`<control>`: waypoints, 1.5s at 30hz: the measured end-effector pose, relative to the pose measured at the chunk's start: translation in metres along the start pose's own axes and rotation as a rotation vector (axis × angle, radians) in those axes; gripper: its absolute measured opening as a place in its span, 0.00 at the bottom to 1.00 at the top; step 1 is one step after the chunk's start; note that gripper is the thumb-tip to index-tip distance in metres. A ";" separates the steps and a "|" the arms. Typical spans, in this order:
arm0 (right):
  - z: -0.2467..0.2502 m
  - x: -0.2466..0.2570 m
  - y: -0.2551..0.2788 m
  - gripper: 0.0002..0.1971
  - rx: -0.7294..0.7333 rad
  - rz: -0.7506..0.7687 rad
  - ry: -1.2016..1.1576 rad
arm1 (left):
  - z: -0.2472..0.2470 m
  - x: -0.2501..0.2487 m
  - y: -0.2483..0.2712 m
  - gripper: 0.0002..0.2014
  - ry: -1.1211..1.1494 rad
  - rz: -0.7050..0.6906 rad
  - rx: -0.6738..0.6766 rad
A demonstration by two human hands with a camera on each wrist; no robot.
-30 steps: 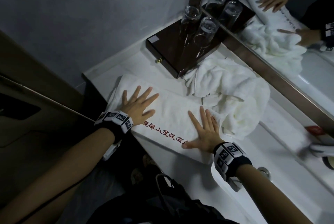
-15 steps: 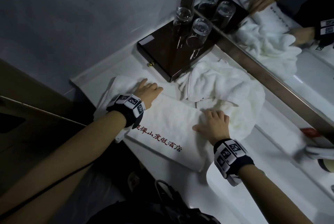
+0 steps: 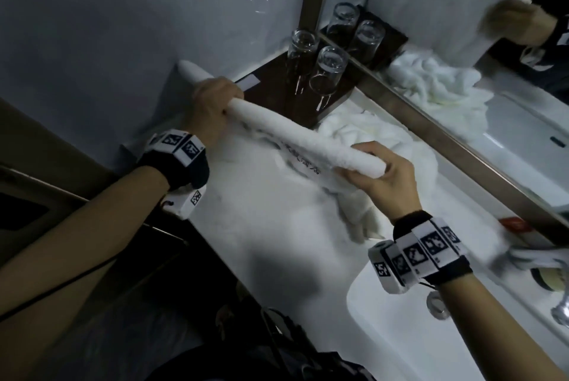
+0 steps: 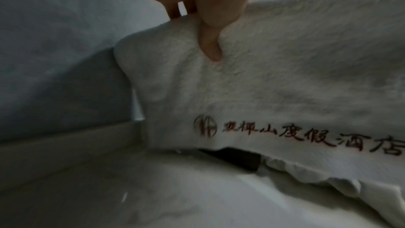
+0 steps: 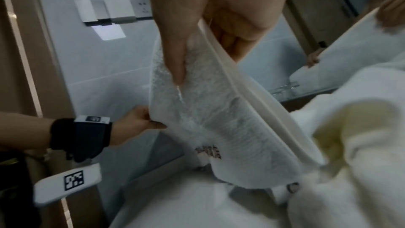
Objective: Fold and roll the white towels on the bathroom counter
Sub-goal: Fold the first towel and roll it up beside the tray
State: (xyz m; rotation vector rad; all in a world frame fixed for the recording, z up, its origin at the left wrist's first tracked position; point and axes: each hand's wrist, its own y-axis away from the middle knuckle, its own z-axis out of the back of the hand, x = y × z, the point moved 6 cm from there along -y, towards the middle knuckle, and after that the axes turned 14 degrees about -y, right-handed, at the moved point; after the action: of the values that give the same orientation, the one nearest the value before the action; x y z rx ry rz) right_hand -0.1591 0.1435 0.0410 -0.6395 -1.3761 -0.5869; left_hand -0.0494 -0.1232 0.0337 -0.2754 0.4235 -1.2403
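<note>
A folded white towel (image 3: 292, 134) with red lettering hangs lifted above the white counter (image 3: 261, 242). My left hand (image 3: 212, 106) grips its top edge near the left end; the left wrist view shows the thumb (image 4: 210, 23) pressed into the towel (image 4: 285, 75). My right hand (image 3: 381, 171) pinches the same edge at the right end, its thumb (image 5: 175, 49) over the towel (image 5: 219, 110). The towel's lower edge hangs just above the counter. A second white towel (image 3: 369, 128) lies crumpled behind it, against the mirror.
A dark wooden tray (image 3: 308, 112) carries two upturned glasses (image 3: 329, 69) at the back corner. The mirror (image 3: 462, 42) runs along the right. A white sink basin (image 3: 431, 350) with a faucet (image 3: 560, 313) lies to the front right. A grey wall stands on the left.
Both hands went from pressing flat on the folded towel to gripping its far edge, then raised it off the counter so it hangs between them.
</note>
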 end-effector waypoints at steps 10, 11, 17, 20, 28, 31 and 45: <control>-0.128 -0.091 0.099 0.08 0.701 -0.237 0.487 | -0.071 0.020 0.170 0.28 -0.183 0.193 0.759; -0.136 -0.101 0.104 0.11 0.727 -0.248 0.541 | -0.068 0.010 0.182 0.31 -0.187 0.177 0.728; -0.153 -0.100 0.102 0.12 0.604 -0.196 0.387 | -0.047 -0.076 0.230 0.34 0.080 -0.157 0.608; -0.150 -0.103 0.101 0.14 0.544 -0.229 0.387 | -0.048 -0.094 0.237 0.31 0.368 0.072 0.579; -0.129 -0.121 0.122 0.32 0.887 0.126 0.782 | -0.046 -0.096 0.251 0.15 0.476 0.173 0.499; -0.108 -0.131 0.124 0.39 0.963 0.130 0.925 | -0.045 -0.101 0.260 0.11 0.390 0.056 0.547; -0.079 -0.126 0.112 0.22 0.882 -0.023 0.675 | -0.052 -0.094 0.273 0.24 0.378 0.041 0.691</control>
State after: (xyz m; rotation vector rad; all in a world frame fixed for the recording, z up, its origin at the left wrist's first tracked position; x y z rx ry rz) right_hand -0.0380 0.1660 -0.0981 0.2811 -0.8596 -0.1336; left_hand 0.1346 0.0509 -0.1139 0.5608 0.2948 -1.3254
